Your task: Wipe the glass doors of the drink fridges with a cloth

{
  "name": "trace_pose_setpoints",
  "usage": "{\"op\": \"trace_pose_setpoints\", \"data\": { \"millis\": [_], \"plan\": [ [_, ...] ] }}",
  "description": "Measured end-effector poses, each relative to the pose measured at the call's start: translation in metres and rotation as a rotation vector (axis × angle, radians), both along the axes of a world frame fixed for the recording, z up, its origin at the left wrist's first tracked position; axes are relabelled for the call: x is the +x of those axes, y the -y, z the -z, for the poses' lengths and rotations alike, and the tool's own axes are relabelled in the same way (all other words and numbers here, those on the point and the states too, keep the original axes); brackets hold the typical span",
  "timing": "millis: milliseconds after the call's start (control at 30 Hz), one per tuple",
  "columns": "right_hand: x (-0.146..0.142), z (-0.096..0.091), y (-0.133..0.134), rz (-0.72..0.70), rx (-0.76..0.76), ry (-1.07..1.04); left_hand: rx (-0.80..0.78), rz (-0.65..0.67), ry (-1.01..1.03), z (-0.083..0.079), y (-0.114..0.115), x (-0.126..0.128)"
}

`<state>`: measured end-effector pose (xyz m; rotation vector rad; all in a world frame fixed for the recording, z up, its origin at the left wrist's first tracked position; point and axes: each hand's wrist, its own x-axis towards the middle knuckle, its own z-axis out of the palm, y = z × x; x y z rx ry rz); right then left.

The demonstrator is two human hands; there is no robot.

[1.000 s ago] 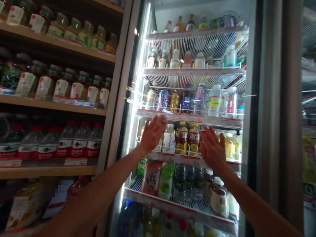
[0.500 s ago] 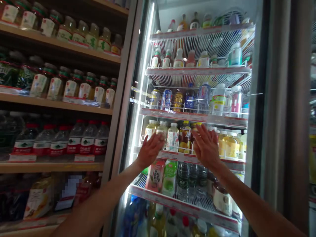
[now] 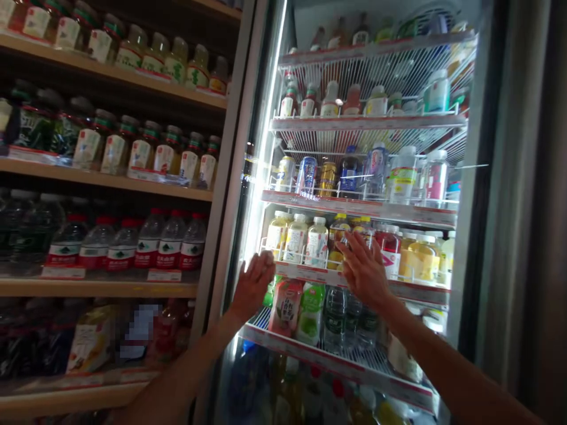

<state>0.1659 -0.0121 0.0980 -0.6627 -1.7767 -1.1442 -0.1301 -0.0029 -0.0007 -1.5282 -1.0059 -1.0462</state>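
I face a lit drinks fridge (image 3: 261, 147) with wire shelves of bottles and cans. My left hand (image 3: 253, 284) is raised with fingers stretched out, flat before the left end of the shelf rail (image 3: 310, 274), near a pink carton (image 3: 287, 307). My right hand (image 3: 363, 268) is also open with fingers spread, in front of an orange-labelled bottle (image 3: 339, 236) on the row of pale yellow bottles (image 3: 296, 237). Neither hand holds anything. I cannot tell whether they press on a glass door or reach inside.
Wooden shelves (image 3: 110, 183) to the left carry rows of jars and, below, water bottles with red labels (image 3: 146, 245). The fridge's dark frame (image 3: 491, 177) stands at the right. Dark water bottles (image 3: 336, 316) sit on the shelf under my hands.
Both hands have dropped lower and shifted left across the fridge front, from the can shelf's level to the rail below the yellow bottles. The view has swung slightly left.
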Motion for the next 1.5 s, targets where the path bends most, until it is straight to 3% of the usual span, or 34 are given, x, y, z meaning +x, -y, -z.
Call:
{"op": "trace_pose_setpoints", "data": {
  "millis": [67, 133, 267, 333, 400, 500, 567, 633, 733, 800, 867, 1000, 1067, 1133, 1233, 1300, 1367, 1433, 1500],
  "plan": [
    [-0.002, 0.004, 0.000, 0.008, -0.008, 0.013, -0.041, 0.039, -0.209, 0.016, 0.005, 0.003],
    [-0.001, 0.006, 0.000, 0.013, -0.005, 0.018, -0.041, 0.046, -0.273, 0.018, 0.005, -0.006],
    [0.009, 0.005, 0.001, 0.015, 0.007, 0.009, 0.061, -0.087, 0.215, 0.004, -0.004, -0.035],
    [0.013, 0.006, 0.001, 0.013, 0.015, 0.007, 0.063, -0.114, 0.321, 0.009, -0.005, -0.037],
    [0.014, 0.009, 0.000, 0.012, 0.021, 0.010, 0.001, -0.088, 0.182, 0.029, 0.001, -0.028],
    [0.012, 0.016, -0.002, 0.010, 0.016, 0.020, -0.136, -0.016, -0.193, 0.065, 0.014, -0.005],
    [0.010, 0.019, -0.002, 0.005, 0.009, 0.029, -0.187, 0.023, -0.365, 0.072, 0.017, 0.004],
    [0.010, 0.020, -0.001, 0.005, 0.003, 0.035, -0.156, 0.003, -0.289, 0.061, 0.013, 0.002],
    [0.016, 0.018, 0.002, 0.020, 0.023, 0.034, -0.015, -0.107, 0.198, 0.031, 0.001, -0.012],
    [0.021, 0.017, 0.002, 0.030, 0.045, 0.028, 0.034, -0.134, 0.391, 0.026, -0.003, -0.018],
    [0.026, 0.018, 0.002, 0.027, 0.056, 0.020, 0.007, -0.121, 0.352, 0.044, 0.000, -0.016],
    [0.026, 0.025, 0.001, -0.001, 0.058, 0.030, -0.148, -0.114, 0.057, 0.105, 0.019, -0.001],
    [0.023, 0.027, 0.002, 0.002, 0.049, 0.038, -0.172, -0.105, -0.055, 0.115, 0.023, 0.006],
    [0.020, 0.027, 0.003, 0.021, 0.024, 0.034, -0.138, -0.080, -0.095, 0.104, 0.019, 0.010],
    [0.020, 0.026, 0.006, 0.053, -0.008, 0.022, -0.039, -0.080, 0.086, 0.071, 0.009, 0.023],
    [0.023, 0.026, 0.008, 0.058, -0.008, 0.017, -0.008, -0.062, 0.148, 0.062, 0.005, 0.037],
    [0.027, 0.028, 0.009, 0.052, -0.023, 0.009, -0.023, 0.014, -0.032, 0.067, 0.008, 0.053],
    [0.031, 0.031, 0.011, 0.043, -0.055, 0.001, -0.060, 0.097, -0.341, 0.076, 0.013, 0.066],
    [0.037, 0.033, 0.013, 0.046, -0.091, -0.004, -0.082, 0.146, -0.575, 0.076, 0.016, 0.074]
  ]
}}
